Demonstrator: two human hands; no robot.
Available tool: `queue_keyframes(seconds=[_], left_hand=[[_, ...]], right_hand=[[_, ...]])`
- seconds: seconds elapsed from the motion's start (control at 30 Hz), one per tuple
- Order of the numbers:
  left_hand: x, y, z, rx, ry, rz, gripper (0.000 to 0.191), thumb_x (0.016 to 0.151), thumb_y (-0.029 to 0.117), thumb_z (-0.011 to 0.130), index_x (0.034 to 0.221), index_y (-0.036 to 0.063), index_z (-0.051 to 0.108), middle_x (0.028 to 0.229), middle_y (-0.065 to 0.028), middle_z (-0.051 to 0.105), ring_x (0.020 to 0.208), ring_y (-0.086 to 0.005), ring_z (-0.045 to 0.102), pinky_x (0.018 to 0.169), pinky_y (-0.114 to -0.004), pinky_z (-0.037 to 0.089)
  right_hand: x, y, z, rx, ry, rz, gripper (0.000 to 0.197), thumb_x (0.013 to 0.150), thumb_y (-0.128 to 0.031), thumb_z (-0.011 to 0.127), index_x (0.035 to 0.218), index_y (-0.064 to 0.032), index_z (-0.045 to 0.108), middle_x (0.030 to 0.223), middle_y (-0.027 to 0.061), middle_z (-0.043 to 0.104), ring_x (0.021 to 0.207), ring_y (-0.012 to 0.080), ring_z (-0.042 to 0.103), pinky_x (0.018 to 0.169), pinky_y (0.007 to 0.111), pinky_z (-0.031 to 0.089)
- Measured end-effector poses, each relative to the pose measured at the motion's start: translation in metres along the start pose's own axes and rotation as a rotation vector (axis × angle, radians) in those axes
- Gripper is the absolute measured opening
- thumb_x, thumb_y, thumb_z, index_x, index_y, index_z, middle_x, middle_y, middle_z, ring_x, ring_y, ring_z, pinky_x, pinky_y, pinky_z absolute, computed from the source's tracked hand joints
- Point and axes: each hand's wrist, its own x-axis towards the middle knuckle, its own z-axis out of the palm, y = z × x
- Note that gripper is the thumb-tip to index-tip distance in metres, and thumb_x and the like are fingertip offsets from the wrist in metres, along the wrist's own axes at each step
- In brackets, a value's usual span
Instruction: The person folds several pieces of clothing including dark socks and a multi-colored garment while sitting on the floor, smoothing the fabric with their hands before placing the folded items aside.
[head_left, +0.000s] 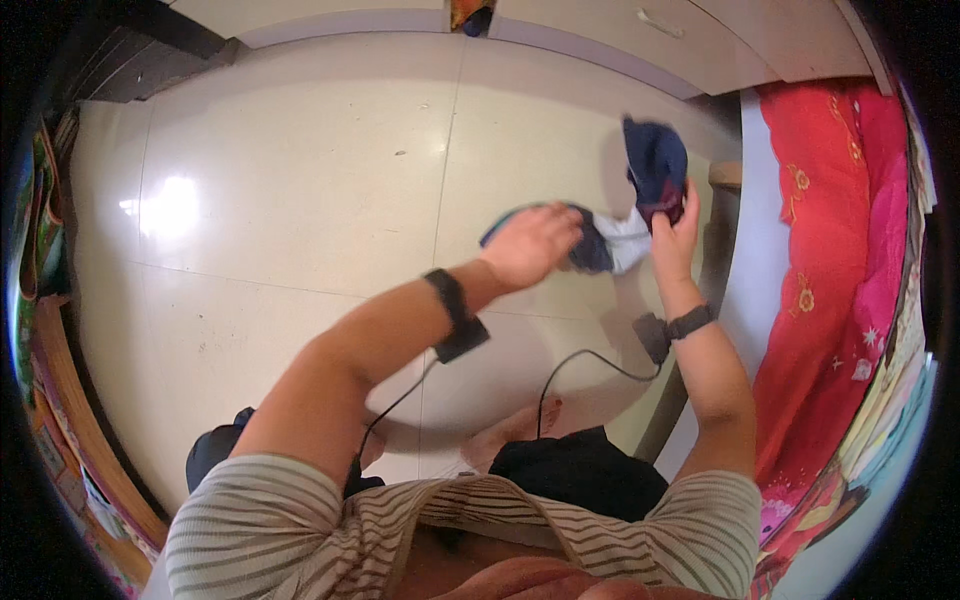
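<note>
My right hand (676, 225) grips a dark navy cloth item (656, 157) with a maroon part, held up at the right of centre. My left hand (536, 240) is spread over another dark cloth (589, 240), its palm side hidden; whether its fingers hold the cloth I cannot tell. A white cloth part (628, 238) shows between the two hands, close to the dark cloth. Both wrists wear black straps with small boxes and cables.
Pale floor tiles (300, 187) lie below the hands. Cabinets (600, 37) with a handle line the far side. Red embroidered fabric (814, 247) hangs or lies at the right, beside folded cloths. A wooden edge (90, 405) runs along the left. My bare foot (510, 439) is below.
</note>
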Motion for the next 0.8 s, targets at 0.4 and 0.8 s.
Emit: queue_keyframes(seconds=[0.4, 0.8], left_hand=[[-0.068, -0.066, -0.013, -0.013, -0.395, -0.128, 0.046, 0.081, 0.013, 0.051, 0.127, 0.0093, 0.054, 0.138, -0.0112, 0.045, 0.134, -0.0299, 0.033, 0.115, -0.043, 0.021], [-0.193, -0.147, -0.268, 0.528, -0.009, -0.43, 0.043, 0.072, 0.001, 0.059, 0.114, 0.0081, 0.058, 0.121, -0.0107, 0.057, 0.113, -0.0296, 0.053, 0.095, -0.041, 0.043]], right_hand=[[0.016, 0.04, 0.231, -0.761, -0.159, -0.328, 0.048, 0.075, -0.001, 0.052, 0.123, -0.0054, 0.049, 0.125, 0.0258, 0.045, 0.111, 0.045, 0.046, 0.094, 0.051, 0.038], [0.001, -0.115, 0.4, -0.195, -0.43, -0.459, 0.048, 0.072, -0.008, 0.063, 0.12, -0.0109, 0.054, 0.111, 0.0191, 0.054, 0.1, 0.038, 0.055, 0.088, 0.044, 0.047]])
